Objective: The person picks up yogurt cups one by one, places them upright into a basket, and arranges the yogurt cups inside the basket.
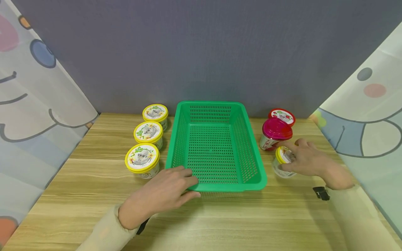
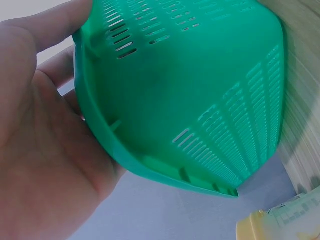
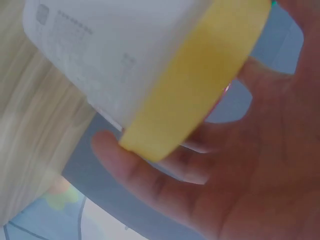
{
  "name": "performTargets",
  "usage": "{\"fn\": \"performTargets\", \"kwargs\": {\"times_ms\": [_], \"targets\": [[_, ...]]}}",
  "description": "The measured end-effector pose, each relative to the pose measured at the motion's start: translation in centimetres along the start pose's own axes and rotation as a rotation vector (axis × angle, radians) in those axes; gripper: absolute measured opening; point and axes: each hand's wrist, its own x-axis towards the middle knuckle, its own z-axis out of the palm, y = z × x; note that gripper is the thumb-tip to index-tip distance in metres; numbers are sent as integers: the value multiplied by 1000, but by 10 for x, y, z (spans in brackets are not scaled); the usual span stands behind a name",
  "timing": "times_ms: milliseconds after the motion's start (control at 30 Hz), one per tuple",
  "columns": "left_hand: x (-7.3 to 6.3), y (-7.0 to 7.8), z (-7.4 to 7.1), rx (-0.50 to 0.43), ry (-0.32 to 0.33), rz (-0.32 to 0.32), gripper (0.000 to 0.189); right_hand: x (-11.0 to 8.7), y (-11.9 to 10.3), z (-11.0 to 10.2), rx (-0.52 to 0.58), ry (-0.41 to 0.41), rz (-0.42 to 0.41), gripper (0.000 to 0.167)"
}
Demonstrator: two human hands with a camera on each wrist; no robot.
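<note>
My left hand [image 1: 163, 191] grips the near-left corner of a green plastic basket [image 1: 216, 187], its fingers over the rim and its thumb on the outside. In the left wrist view the basket [image 2: 185, 95] fills the middle, with the hand [image 2: 50, 135] at its rim. On the right, my right hand [image 1: 306, 158] holds a yellow-lidded tub [image 1: 282, 170] at its lid. The right wrist view shows the tub [image 3: 125, 60] close up, the hand's fingers [image 3: 145, 180] around the yellow lid. A magenta-lidded cup [image 1: 276, 130] stands just behind that tub.
Left of the basket, three yellow-lidded tubs stand in a row: a near one [image 1: 142, 158], a middle one [image 1: 149, 132] and a far one [image 1: 155, 113]. A red-lidded tub [image 1: 284, 115] is behind the magenta-lidded cup. A grey panel [image 1: 207, 52] borders the wooden table [image 1: 220, 223].
</note>
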Motion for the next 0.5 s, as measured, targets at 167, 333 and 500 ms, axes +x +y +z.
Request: {"fn": "performTargets", "kwargs": {"times_ms": [167,333,500], "targets": [[0,0,0,-1,3,8,29,0,2,3,-9,46,-18,64],[0,1,0,5,-1,8,27,-2,2,1,-23,65,-22,64],[0,1,0,4,-12,1,25,-4,-2,-6,-52,108,-65,62]]}}
